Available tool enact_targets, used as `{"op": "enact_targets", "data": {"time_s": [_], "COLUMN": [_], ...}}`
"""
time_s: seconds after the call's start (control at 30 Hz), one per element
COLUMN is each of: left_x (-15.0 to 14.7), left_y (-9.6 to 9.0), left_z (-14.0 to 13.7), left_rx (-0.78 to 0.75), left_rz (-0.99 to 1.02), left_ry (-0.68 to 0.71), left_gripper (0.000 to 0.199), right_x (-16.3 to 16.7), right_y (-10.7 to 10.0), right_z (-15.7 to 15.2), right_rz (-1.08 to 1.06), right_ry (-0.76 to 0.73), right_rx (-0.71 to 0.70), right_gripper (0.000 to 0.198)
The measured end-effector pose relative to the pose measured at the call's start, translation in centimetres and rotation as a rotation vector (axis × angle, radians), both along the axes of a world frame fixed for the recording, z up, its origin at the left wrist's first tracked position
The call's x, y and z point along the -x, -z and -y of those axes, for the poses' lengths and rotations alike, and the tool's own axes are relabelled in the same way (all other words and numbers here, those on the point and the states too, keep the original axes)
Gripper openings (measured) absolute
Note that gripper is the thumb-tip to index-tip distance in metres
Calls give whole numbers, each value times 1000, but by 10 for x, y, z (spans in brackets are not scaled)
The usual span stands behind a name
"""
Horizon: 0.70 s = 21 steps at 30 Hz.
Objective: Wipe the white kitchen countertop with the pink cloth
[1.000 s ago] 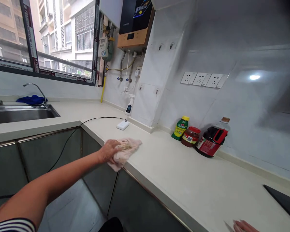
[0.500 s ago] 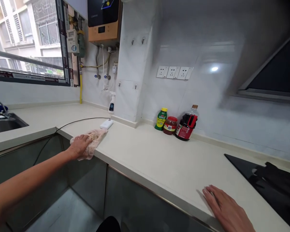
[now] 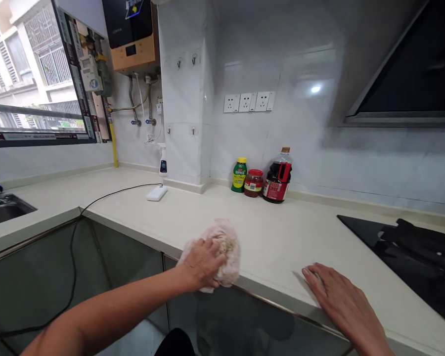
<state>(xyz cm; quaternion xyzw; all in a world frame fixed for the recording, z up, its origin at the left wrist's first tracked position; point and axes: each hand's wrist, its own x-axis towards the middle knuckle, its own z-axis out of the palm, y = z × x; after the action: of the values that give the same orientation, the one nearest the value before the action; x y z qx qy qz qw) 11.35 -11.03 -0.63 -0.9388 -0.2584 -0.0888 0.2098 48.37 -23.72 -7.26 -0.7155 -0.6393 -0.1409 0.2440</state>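
Observation:
My left hand (image 3: 203,262) is closed on a pale pink cloth (image 3: 228,244), pressing it against the white countertop (image 3: 282,237) near the front edge. Part of the cloth hangs over that edge. To the right, my right hand (image 3: 337,296) rests on the counter by the front edge, its fingers stretched forward and nothing visible held. A white power bank-like block (image 3: 156,193) with a black cable (image 3: 107,196) lies farther back on the left.
Against the wall stand a green bottle (image 3: 239,175), a red-lidded jar (image 3: 253,183) and a large dark bottle (image 3: 277,178). A spray bottle (image 3: 163,160) is by the pillar. The black cooktop (image 3: 371,242) lies right, the sink (image 3: 11,210) far left.
My left hand has slid the cloth rightward along the counter's front edge, away from the white block. My right hand stays on the counter. The view has shifted slightly.

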Motion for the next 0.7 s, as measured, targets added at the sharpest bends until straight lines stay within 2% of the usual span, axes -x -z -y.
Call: {"op": "enact_targets", "data": {"time_s": [0.2,0.27,0.33,0.4,0.5,0.6,0.7], "left_x": [-108,-130,-137,-129,-93,-37,35], "left_y": [11,15,18,19,21,24,26], "left_z": [56,67,70,65,43,12,-25], "left_rx": [-54,-81,-90,-83,-63,-11,57], "left_rz": [110,163,185,170,150,181,285], "left_ry": [281,305,312,327,339,267,122], "left_gripper": [60,55,55,58,61,73,80], "right_x": [-15,-23,-29,-33,-34,-32,-27], "right_y": [13,18,19,17,10,7,7], "right_z": [3,3,3,2,1,2,4], "right_rz": [172,195,137,40,-76,-124,-130], "right_ry": [-80,-111,-146,-183,-200,-217,-223], "right_rx": [-40,-50,-56,-51,-68,-107,-156], "right_gripper": [52,55,55,53,52,54,53]}}
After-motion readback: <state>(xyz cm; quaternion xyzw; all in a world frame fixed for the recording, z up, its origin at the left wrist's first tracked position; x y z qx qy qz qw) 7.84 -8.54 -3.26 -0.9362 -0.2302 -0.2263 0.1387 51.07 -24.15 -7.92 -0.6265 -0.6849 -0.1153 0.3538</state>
